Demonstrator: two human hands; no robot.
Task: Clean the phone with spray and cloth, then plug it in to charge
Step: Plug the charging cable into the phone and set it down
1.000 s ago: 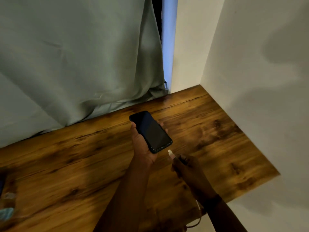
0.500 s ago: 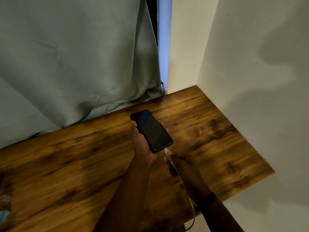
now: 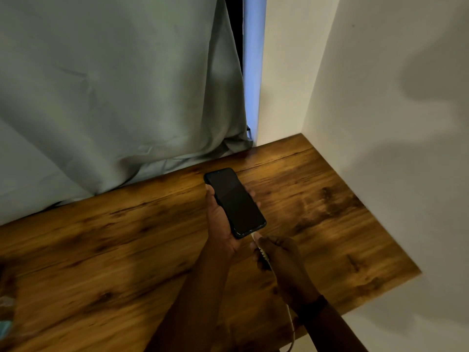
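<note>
Clasping the smartphone (image 3: pixel 234 201) in my left hand (image 3: pixel 219 224), my right hand (image 3: pixel 281 257) pinches the charging plug (image 3: pixel 253 236), now at its five-o'clock end; charging looks imminent.

1. The tabletop (image 3: pixel 101 250) is dark, knotty wood-grain board, its right edge and far right corner set against a white wall (image 3: pixel 380 123).
2. A grey-green curtain (image 3: pixel 114 97) bunches along its far edge.
3. At the left edge lies something small, pale and teal (image 3: pixel 5 326), too blurred to identify.
</note>
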